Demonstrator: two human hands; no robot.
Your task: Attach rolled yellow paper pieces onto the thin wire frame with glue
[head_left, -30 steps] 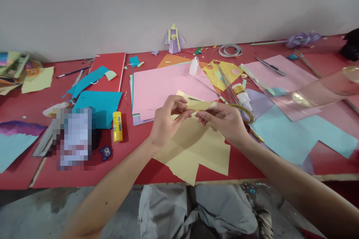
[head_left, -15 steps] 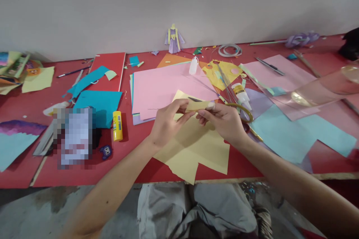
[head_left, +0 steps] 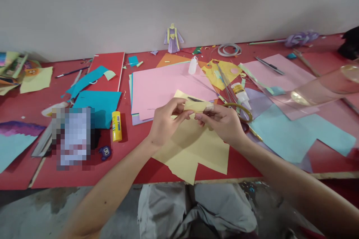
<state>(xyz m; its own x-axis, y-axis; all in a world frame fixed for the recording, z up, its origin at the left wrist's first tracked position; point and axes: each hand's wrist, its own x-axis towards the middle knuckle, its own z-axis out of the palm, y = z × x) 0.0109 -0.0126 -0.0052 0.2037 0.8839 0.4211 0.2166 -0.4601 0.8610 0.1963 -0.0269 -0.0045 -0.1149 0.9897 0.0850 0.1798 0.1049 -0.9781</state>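
Note:
Between both hands is a small folded piece of pale yellow paper [head_left: 195, 106]. My left hand [head_left: 167, 121] pinches its left end between thumb and fingers. My right hand [head_left: 226, 120] grips the right end, where a shiny, whitish bit shows that I cannot make out. Below the hands lies a larger cut sheet of yellow paper [head_left: 193, 153], reaching over the table's front edge. Scissors with gold handles [head_left: 246, 114] lie just right of my right hand, partly hidden by it. Dark blades show behind the folded paper.
A stack of pink paper [head_left: 157, 86] bears a small white bottle [head_left: 193, 65]. A glue stick [head_left: 116, 126] and teal paper [head_left: 98, 106] lie left. A white glue bottle [head_left: 240, 94], light blue paper [head_left: 283, 134] and a clear tube [head_left: 322, 87] lie right. A paper doll [head_left: 173, 39] leans on the wall.
The folded yellow paper has turned slightly, showing more of its face. My right thumb has shifted a little left and down along its lower edge. Both hands keep their hold.

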